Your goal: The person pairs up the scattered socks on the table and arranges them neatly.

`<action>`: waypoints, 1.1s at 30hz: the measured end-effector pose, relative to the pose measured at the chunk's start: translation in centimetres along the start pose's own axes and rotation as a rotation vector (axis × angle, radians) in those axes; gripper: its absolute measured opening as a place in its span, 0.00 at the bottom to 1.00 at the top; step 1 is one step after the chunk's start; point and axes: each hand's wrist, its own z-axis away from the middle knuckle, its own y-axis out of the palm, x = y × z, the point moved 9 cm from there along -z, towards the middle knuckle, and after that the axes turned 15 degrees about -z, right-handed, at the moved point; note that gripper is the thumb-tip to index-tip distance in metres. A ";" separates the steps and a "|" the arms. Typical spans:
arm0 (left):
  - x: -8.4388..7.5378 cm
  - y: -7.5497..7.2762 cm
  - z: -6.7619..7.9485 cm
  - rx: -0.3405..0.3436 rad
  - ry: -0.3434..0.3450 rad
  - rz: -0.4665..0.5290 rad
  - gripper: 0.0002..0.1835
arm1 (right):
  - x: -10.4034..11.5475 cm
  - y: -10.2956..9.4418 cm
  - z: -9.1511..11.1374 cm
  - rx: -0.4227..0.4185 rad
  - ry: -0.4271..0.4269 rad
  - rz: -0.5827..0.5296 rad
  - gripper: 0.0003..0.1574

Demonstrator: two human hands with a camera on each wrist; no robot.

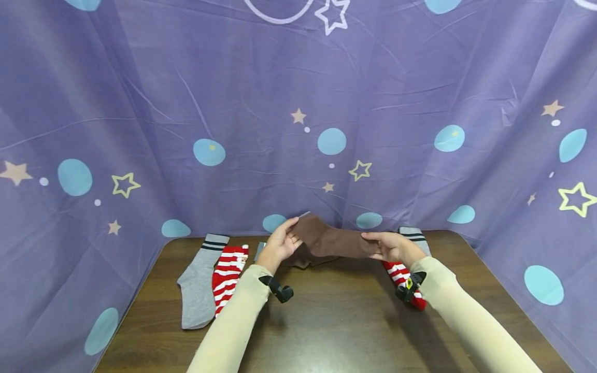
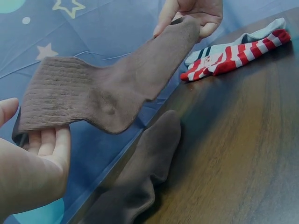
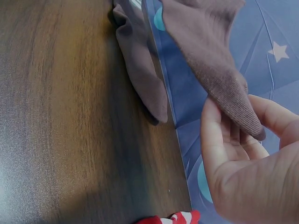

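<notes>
A brown sock (image 1: 333,241) is stretched sideways above the far part of the table. My left hand (image 1: 280,242) holds it by the ribbed cuff (image 2: 58,93), with fingers tucked beneath the edge. At the other end my right hand (image 1: 394,246) pinches the toe (image 3: 247,121) between thumb and fingers. Below the raised sock, a second brown sock (image 2: 156,144) lies on the wooden table (image 1: 336,321), its foot pointing right. In the head view the raised sock hides most of it.
To the left lie a grey sock (image 1: 198,290) with dark cuff stripes and a red-and-white striped sock (image 1: 228,277). Another striped sock (image 2: 252,51) and grey sock (image 1: 412,234) lie at the right, partly behind my right arm. A purple patterned curtain (image 1: 280,103) hangs behind the table.
</notes>
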 end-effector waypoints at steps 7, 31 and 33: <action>-0.3 -0.9 0.3 -0.016 0.001 0.023 0.11 | -0.2 -0.2 0.1 -0.011 0.013 -0.022 0.21; -1.0 -3.7 1.3 0.009 -0.055 -0.102 0.02 | 0.3 0.4 -0.3 0.029 -0.006 -0.025 0.20; -0.9 -3.8 1.4 0.022 -0.055 -0.135 0.03 | 0.5 0.6 -0.5 0.042 -0.016 -0.046 0.20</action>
